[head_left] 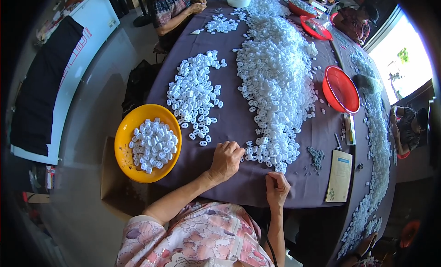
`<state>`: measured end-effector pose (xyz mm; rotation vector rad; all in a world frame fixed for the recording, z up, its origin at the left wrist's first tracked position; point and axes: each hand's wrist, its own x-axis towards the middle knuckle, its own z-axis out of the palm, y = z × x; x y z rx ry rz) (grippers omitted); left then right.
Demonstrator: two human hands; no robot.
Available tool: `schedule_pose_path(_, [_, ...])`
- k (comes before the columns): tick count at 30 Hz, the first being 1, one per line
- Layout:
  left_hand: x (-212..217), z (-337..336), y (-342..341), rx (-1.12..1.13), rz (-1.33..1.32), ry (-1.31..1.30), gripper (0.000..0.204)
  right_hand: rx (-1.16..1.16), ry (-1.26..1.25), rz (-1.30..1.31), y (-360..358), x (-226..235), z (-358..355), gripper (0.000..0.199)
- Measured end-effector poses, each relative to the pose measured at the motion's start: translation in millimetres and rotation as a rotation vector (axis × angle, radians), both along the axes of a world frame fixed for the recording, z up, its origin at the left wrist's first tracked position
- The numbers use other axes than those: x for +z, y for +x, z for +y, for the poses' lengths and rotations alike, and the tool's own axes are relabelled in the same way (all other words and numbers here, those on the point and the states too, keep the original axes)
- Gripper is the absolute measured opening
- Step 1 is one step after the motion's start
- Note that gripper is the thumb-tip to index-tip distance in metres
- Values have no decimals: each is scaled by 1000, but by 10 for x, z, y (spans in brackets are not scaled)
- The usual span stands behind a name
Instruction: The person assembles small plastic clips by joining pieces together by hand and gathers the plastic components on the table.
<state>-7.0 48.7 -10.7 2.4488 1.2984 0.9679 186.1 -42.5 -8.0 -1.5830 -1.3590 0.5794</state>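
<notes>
My left hand (227,162) rests over the near part of the table, its fingers curled together. Small white oval plastic pieces with two holes (261,150) lie right beside its fingertips, at the near end of a long heap. To the right, my right hand (277,190) is closed in a pinch at the table's front edge, just below the tip of that heap. Whatever either hand has between its fingers is hidden. A separate spread of the same white pieces (195,90) lies left of the heap. A yellow bowl (123,129) left of my left arm holds more.
A red basket (340,90), a tan notebook (339,175) and a grey-green tangle of thread (316,157) are on the right. Another heap (379,166) runs along the far right. Other people sit around the table. A cardboard box (112,184) stands below the yellow bowl.
</notes>
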Motion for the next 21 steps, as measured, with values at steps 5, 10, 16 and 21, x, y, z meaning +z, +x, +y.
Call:
schedule_pose_path(5, [97, -70, 0, -82, -75, -114, 21, -7, 41, -34, -1, 17, -9, 10])
schedule_pose_path(10, [24, -206, -25, -52, -117, -52, 17, 46, 58, -76, -23, 68, -5, 10])
schedule_pose_path(16, [40, -203, -14, -13, -128, -63, 13, 28, 60, -89, -30, 56, 0, 9])
schedule_pose_path(21, [48, -228, -128, 110, -183, -23, 17, 26, 50, -77, -66, 91, 7, 8])
